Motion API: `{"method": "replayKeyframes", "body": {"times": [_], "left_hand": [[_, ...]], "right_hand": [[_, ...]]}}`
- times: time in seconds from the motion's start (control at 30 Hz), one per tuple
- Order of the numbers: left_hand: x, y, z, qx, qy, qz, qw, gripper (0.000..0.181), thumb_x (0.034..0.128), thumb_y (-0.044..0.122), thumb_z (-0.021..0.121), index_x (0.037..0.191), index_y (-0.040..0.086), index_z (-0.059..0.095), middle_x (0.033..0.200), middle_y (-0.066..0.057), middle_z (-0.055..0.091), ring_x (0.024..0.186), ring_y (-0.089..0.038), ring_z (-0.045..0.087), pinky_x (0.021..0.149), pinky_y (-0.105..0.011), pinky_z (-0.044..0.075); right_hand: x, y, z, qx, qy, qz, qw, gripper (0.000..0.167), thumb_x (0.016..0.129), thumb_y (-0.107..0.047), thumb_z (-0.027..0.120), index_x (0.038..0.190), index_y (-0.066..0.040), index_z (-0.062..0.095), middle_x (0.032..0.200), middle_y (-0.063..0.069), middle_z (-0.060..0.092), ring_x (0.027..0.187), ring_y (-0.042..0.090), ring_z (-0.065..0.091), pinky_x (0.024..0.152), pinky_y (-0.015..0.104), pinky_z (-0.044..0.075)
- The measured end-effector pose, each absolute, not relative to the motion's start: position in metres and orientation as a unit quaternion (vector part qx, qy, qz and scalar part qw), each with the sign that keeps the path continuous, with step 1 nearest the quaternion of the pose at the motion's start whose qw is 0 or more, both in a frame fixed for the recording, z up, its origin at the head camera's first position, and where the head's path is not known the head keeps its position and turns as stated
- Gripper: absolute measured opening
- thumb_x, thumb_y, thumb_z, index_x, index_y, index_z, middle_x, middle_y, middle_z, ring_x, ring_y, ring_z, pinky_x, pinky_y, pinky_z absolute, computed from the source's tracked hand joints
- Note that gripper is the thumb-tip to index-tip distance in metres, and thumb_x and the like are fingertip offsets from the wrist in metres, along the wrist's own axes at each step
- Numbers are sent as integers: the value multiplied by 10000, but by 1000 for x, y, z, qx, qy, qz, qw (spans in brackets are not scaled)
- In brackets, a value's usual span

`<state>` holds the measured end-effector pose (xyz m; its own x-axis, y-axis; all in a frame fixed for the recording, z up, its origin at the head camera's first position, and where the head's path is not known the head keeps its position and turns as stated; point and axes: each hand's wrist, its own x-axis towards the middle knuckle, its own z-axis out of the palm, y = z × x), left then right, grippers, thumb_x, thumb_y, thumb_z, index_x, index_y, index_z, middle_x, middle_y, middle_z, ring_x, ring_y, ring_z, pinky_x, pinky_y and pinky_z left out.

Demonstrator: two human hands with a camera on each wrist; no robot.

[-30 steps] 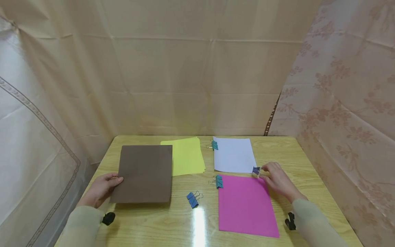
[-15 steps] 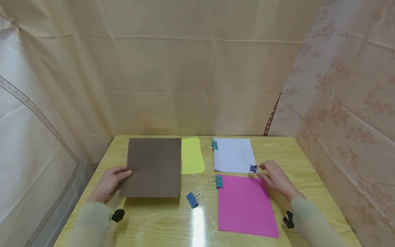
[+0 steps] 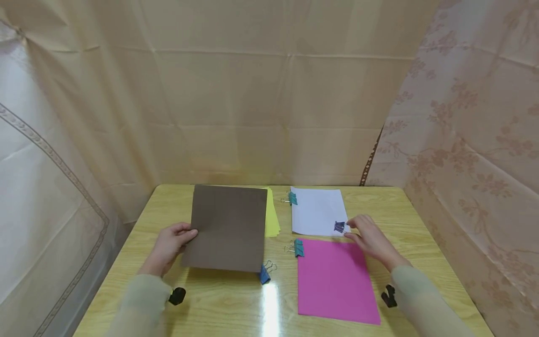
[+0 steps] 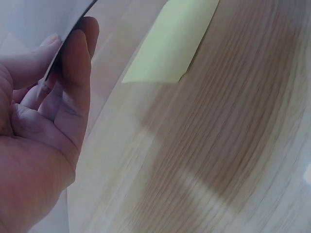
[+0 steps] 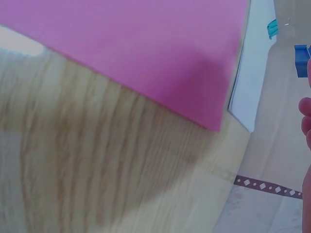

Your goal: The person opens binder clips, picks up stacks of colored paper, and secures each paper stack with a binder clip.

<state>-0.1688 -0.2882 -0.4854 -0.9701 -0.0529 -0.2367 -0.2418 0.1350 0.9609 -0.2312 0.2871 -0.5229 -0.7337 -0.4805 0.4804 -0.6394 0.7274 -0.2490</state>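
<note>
Near white paper (image 3: 316, 210) — right fingers (image 3: 359, 222) pinch a binder clip (image 3: 339, 227).

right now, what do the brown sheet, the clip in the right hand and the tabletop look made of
Brown sheet: probably matt paper or thin card, given its thin edge and dull face.
Clip: likely smooth coated metal, from its angular body; plastic is possible.
Tabletop: glossy wood or wood-look laminate, showing grain and a bright reflection.

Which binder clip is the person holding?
The dark clip pinched in the right hand. One teal clip grips the white paper, a second teal clip the pink paper; a blue clip lies on the table.
</note>
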Motion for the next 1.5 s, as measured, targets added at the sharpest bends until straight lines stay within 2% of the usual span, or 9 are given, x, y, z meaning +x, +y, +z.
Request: {"method": "replayKeyframes", "body": {"times": [0.4,0.73,0.9,1.23,1.5], "left_hand": [[-175,-257,-494,-103,756,643,61,242,969,168,725,1115,-5,640,869,44,714,795,-91,650,706,-277,549],[-178,-237,-499,-103,749,652,63,216,966,145,723,1100,-7,648,879,20,717,804,-106,656,708,-288,553],[-179,-230,-503,-104,746,655,62,197,959,154,733,1075,8,670,877,5,722,801,-127,656,702,-299,552],[-178,-218,-508,-96,734,669,66,130,942,105,739,998,12,668,836,13,729,761,-116,656,677,-301,546],[-177,-208,-512,-93,738,664,73,158,933,119,751,1014,1,683,855,-10,733,773,-130,660,686,-304,541]], "right_hand": [[-238,269,-513,341,-884,230,224,295,785,-25,846,991,21,641,927,91,640,890,251,583,777,429,510],[-240,252,-497,336,-890,247,182,231,846,-84,824,971,-35,636,919,86,659,891,228,602,778,427,532],[-242,244,-491,341,-888,254,177,226,844,-66,820,979,-14,647,903,70,648,851,212,604,754,411,530],[-241,228,-472,292,-899,316,78,191,940,-140,748,1080,-39,664,971,27,656,881,170,610,794,429,546],[-241,221,-463,263,-897,354,15,181,980,-207,713,1105,-84,670,977,-25,654,879,134,581,783,323,515]]}}
